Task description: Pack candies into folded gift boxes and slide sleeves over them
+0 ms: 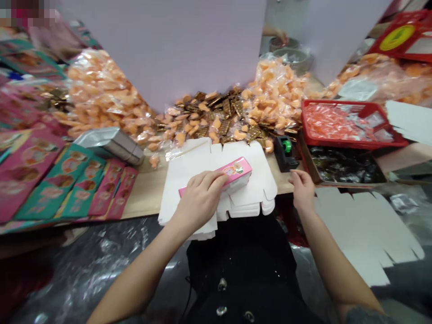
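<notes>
My left hand (pixel 200 195) lies over a small pink carton (pixel 241 168), its fingers curled around the near side. The carton has a printed picture on top and rests on a stack of white flat box blanks (pixel 184 180). My right hand (pixel 303 186) is beside a black tape dispenser (pixel 285 159) with a green core, just at its near end. Thumb and fingers of that hand are pinched together; whatever is between them is too small to make out.
Behind the blanks spread wrapped orange pieces (pixel 192 121) and gold packets (pixel 227 110). A red tray (pixel 357 143) of small packets stands right, above a box of dark packets (pixel 347 166). Pink and teal cartons (pixel 72 180) line the left. A co-worker's hand (pixel 280 35) shows behind.
</notes>
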A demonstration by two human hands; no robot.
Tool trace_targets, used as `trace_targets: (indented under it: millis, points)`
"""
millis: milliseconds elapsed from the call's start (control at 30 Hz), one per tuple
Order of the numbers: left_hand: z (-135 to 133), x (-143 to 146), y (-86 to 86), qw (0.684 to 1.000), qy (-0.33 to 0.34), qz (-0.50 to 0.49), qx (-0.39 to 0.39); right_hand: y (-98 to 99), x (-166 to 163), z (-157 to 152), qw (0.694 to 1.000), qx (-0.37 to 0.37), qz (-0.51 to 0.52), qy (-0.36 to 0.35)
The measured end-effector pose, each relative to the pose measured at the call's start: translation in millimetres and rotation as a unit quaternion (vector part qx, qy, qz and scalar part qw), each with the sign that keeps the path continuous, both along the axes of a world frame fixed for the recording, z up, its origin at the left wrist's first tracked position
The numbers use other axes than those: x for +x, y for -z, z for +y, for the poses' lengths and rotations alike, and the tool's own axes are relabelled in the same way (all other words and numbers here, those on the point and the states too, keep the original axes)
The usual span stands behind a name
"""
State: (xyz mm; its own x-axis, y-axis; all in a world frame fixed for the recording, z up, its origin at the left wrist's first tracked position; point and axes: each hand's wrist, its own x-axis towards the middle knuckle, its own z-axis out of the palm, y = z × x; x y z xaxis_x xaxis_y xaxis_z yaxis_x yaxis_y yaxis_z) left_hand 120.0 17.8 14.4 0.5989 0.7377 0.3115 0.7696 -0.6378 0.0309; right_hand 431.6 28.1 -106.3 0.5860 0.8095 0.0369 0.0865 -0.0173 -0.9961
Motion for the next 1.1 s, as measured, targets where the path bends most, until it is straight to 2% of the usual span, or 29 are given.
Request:
trace_targets:
  millis: [100,200,300,400,500,600,767,867,900,967,1000,1033,1100]
  points:
    - [-2.0,-1.9,-4.4,1.0,0.018,-0.025,-0.003,-37.9,-29.0,-16.4,0.994,0.006,0.01,-0.11]
    - [-5.1,-2.1,-0.5,0.998,0.022,-0.026,0.049,-72.6,-70.6,-21.0,0.965,-0.005,0.027,-0.26]
    - [-8.1,-3.3,5.8,0.995,0.046,-0.046,0.074,-88.8,-107.9,-16.0,0.943,-0.027,0.059,-0.325]
    - [-9.8,-4.4,7.0,0.995,0.05,-0.062,0.057,-87.0,-124.3,-9.7,0.95,-0.037,0.038,-0.307]
    - [-9.5,-1.3,2.3,0.998,0.027,-0.059,0.023,-79.2,-123.5,-7.3,0.953,-0.037,-0.005,-0.302]
    - [-5.1,7.5,-4.3,0.997,-0.025,-0.071,-0.025,-73.0,-122.4,-9.0,0.95,-0.012,-0.025,-0.312]
    - [10.0,26.2,-6.2,0.982,-0.127,-0.116,-0.076,-57.7,-127.2,-20.3,0.948,0.023,0.006,-0.317]
    - [16.7,33.5,-1.1,0.98,-0.153,-0.106,-0.072,-37.2,-97.4,-21.8,0.954,-0.007,-0.023,-0.297]
    - [17.1,35.0,0.2,0.981,-0.153,-0.1,-0.066,-28.9,-78.0,-18.2,0.966,-0.012,-0.045,-0.255]
    - [14.4,36.6,0.3,0.984,-0.15,-0.075,-0.055,-13.0,-30.2,-2.5,0.99,-0.013,-0.09,-0.105]
    - [11.1,36.1,-1.4,0.987,-0.144,-0.058,-0.05,-6.4,-5.2,8.9,0.994,-0.018,-0.103,-0.023]
    - [6.7,34.3,-4.2,0.989,-0.136,-0.039,-0.047,-1.0,18.0,22.0,0.994,-0.04,-0.098,0.024]
    - [-3.6,25.8,-11.3,0.991,-0.124,-0.004,-0.043,5.5,53.8,49.2,0.993,-0.101,-0.059,0.026]
